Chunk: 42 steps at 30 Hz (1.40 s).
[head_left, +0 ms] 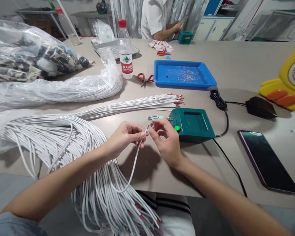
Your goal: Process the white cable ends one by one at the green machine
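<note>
Between thumb and fingers, my left hand (131, 133) pinches a white cable (135, 160) close to its end, where a short red tip points up and right. My right hand (166, 139) is beside that tip, thumb and forefinger apart, with nothing visible between them. Just beyond my right hand sits a green machine (194, 123) with a lit green button. A nail clipper (155, 117) lies by the machine's left end. The held cable loops down to a big bundle of white cables (98, 173) that hangs over the table edge.
Behind my hands lie straightened cables (137, 105) with red ends. Farther back are a blue tray (184, 73) with scraps, red-handled scissors (145, 79) and a water bottle (125, 52). A phone (267, 160) and a black adapter (260, 107) lie right. Another person (157, 19) sits across.
</note>
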### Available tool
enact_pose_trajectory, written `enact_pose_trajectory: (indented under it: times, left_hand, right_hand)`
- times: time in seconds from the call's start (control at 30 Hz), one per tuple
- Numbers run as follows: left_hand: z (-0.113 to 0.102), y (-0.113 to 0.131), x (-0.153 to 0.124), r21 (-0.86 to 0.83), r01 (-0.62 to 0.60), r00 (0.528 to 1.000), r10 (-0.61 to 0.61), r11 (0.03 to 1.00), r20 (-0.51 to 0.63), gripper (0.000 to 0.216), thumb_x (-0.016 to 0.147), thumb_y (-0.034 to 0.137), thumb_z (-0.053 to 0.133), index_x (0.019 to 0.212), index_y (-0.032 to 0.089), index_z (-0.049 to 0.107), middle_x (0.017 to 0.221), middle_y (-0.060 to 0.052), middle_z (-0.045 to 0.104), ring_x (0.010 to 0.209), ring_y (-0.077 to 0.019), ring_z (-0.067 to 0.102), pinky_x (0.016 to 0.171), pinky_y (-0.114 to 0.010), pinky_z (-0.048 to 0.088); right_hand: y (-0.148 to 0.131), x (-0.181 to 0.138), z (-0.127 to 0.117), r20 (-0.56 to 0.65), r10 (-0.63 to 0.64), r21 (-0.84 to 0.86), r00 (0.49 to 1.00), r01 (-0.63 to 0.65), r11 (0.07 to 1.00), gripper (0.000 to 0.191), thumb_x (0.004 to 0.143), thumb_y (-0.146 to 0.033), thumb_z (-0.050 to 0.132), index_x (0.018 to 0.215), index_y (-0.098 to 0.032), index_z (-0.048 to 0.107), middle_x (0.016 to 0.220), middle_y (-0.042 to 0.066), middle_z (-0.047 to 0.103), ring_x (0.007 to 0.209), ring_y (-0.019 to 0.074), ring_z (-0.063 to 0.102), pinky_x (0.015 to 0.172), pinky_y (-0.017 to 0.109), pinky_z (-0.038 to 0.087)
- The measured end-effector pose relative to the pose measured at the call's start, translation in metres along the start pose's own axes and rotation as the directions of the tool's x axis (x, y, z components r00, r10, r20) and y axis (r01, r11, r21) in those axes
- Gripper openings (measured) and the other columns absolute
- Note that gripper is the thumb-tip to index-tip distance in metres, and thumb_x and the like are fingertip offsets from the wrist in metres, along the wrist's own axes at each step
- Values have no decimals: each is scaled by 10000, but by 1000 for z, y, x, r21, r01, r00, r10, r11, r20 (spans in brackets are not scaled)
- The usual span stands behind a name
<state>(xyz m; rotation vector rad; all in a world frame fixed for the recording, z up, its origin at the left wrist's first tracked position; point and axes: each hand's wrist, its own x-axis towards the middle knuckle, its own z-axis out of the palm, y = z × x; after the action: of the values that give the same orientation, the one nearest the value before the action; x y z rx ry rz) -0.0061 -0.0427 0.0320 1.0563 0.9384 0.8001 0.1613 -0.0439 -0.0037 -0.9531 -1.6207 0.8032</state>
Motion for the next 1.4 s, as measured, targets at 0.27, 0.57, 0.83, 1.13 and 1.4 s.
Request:
enact_pose_trajectory:
  times: [0.27, 0.57, 0.83, 1.13, 1.4]
  left_hand:
    - [2, 1, 0, 22, -11, 1000, 11, 1000, 19, 196, 709, 267, 732, 681, 83, 669, 568, -14, 587, 496, -99, 541, 527, -231, 437]
    - [2, 2, -2, -14, 15, 1000, -15, 1000, 21, 210, 689, 278, 756, 671, 86, 670, 571, -16, 596, 492, -101, 543, 518, -232, 431]
    - [1, 1, -2, -80, 49, 997, -44, 996, 69, 191, 701, 262, 757, 707, 86, 681, 620, -18, 608, 530, -101, 583, 563, -218, 423]
    - [3, -1, -3, -79, 54, 996, -48, 995, 77, 186, 720, 269, 745, 731, 93, 686, 651, -17, 611, 547, -97, 588, 581, -217, 411]
    - [3, -1, -4, -97, 58, 995, -50, 994, 91, 186, 721, 275, 748, 729, 98, 690, 623, -13, 614, 539, -91, 577, 583, -216, 396]
  right_hand:
    - [2, 1, -2, 28, -115, -30, 993, 116, 993, 278, 868, -169, 575, 1136, -242, 582, 940, 34, 542, 725, 112, 556, 567, 242, 490]
    - [2, 1, -2, 23, -205, -20, 978, 205, 978, 219, 850, -118, 583, 1025, -234, 643, 883, 24, 551, 684, 105, 540, 548, 242, 471]
    - [-2, 2, -4, -25, -201, -78, 979, 198, 977, 123, 839, -175, 617, 930, -233, 675, 833, 24, 588, 654, 121, 554, 580, 283, 494]
    - [-2, 2, -4, -34, -195, -67, 980, 192, 979, 54, 824, -159, 632, 805, -207, 614, 800, 13, 587, 651, 113, 544, 542, 255, 469]
    - [-1, 2, -4, -34, -183, -71, 982, 181, 981, 94, 828, -180, 631, 910, -223, 642, 850, 25, 595, 651, 115, 553, 551, 270, 483]
